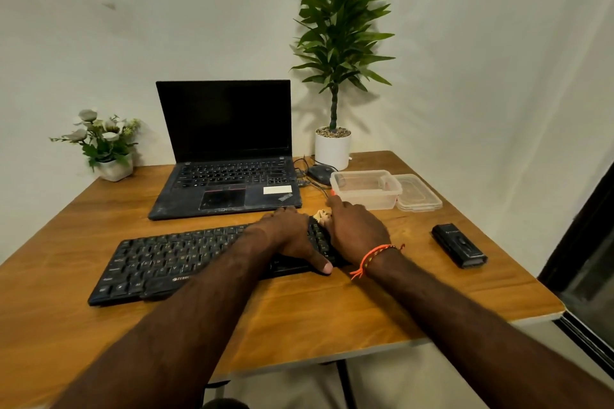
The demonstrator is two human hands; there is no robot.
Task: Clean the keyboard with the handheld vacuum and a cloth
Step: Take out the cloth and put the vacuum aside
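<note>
Head view. A wooden table (299, 319) is set against a pale wall (481, 60), with a dark frame (584, 242) seen at the right edge. A black keyboard (172, 262) is laid on the near half of the table. Its right end is covered by both hands: the left hand (289, 236) is laid flat on the keys with the thumb stretched along the front edge; the right hand (357, 232) is pressed over a pale cloth (322, 216), only a scrap of which is seen, so its grip cannot be told. An orange band (373, 257) is worn on the right wrist. The black vacuum (459, 245) is laid apart at the right. Behind are placed an open laptop (226, 159), a mouse (320, 173), a clear box (365, 189), a lid (419, 193), a tall plant (335, 43) and a flower pot (114, 169).
</note>
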